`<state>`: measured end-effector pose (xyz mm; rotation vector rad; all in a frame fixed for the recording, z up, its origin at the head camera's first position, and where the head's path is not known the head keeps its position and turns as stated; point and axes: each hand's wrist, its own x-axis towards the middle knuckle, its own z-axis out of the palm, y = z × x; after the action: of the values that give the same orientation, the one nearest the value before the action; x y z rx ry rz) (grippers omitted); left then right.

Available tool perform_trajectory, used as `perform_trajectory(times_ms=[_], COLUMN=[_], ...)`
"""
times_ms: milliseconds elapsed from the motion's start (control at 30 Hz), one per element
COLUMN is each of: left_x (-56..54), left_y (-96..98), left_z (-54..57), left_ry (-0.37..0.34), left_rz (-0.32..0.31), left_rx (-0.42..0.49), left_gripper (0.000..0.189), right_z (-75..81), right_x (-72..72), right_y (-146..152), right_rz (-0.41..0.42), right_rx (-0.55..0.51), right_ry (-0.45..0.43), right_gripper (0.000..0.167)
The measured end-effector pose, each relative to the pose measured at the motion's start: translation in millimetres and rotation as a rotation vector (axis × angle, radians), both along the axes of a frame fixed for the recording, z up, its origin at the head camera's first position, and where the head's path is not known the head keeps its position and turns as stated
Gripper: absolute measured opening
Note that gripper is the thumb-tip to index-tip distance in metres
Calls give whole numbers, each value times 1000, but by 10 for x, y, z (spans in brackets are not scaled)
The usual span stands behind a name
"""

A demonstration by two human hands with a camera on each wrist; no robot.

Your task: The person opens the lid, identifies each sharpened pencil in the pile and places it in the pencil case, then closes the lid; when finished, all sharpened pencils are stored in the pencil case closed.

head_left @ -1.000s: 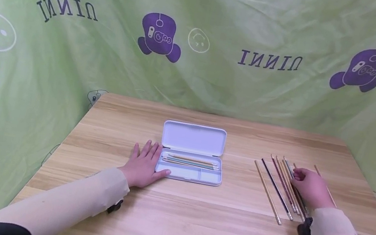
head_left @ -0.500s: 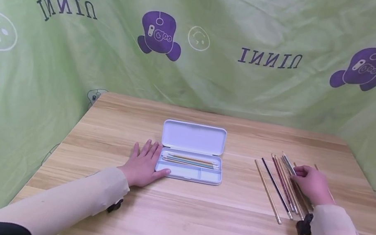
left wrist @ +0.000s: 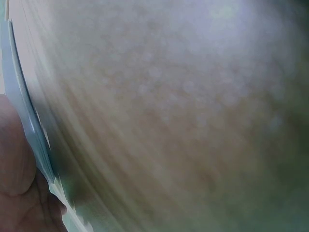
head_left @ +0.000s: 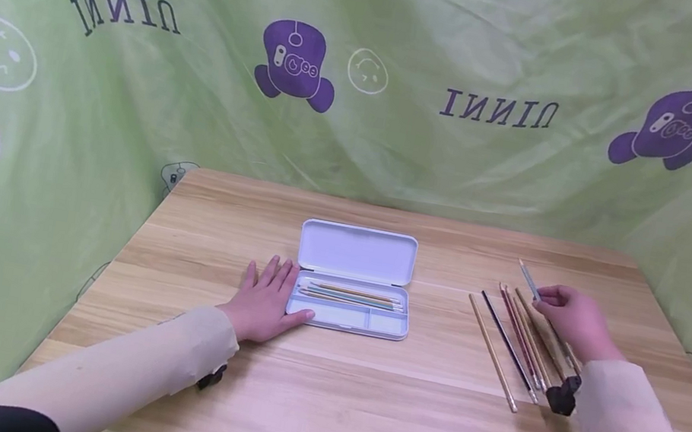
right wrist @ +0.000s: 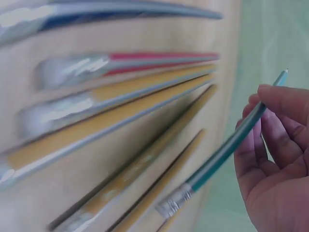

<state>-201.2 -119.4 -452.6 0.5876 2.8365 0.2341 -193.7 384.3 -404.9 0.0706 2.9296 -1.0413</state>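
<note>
My left hand (head_left: 261, 305) lies spread on the table against the left side of a pale blue pencil case (head_left: 329, 313), thumb at its front corner. The case stands with its lid up, and several pencils (head_left: 348, 297) lie in its back compartment. In the left wrist view part of that hand (left wrist: 19, 164) shows beside the case's edge (left wrist: 24, 96). My right hand (head_left: 578, 319) pinches a teal pencil (right wrist: 222, 150) between thumb and fingers, tip pointing away and its metal eraser band nearest the camera. Below it several pencils lie fanned out, among them a red one (right wrist: 164, 56).
A yellow pencil (head_left: 492, 350) and a dark one (head_left: 507, 345) form the left side of the loose group. The wooden table (head_left: 352, 418) reaches back to a green printed curtain (head_left: 385, 153), which hangs around the far and side edges.
My right hand has taken hold of the teal pencil and lifted it off the group, moving slightly up and away. The left hand and the pencil case have stayed put.
</note>
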Motion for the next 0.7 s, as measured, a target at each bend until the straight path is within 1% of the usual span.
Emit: perform_trajectory(times_ms=[133, 200, 333, 567, 633, 700], left_x=[9, 12, 0, -12, -17, -21], left_y=[-1, -1, -1, 3, 5, 8], left_z=[29, 37, 30, 9, 1, -2], left_ry=[-8, -12, -10, -3, -1, 9], left_rz=[-1, -3, -3, -1, -1, -1], left_rx=[0, -2, -9, -22, -26, -26], left_gripper=[100, 101, 101, 101, 101, 101], right_z=[143, 201, 283, 401, 429, 451], right_x=[-53, -79, -165, -375, -424, -469], right_y=[-129, -204, -375, -674, -782, -892], right_rz=[36, 52, 83, 138, 150, 165], right_rx=[-60, -115, -266, -547, -612, -655], right_ry=[-15, -31, -51, -84, -97, -105], right_gripper=[42, 44, 48, 49, 47, 46])
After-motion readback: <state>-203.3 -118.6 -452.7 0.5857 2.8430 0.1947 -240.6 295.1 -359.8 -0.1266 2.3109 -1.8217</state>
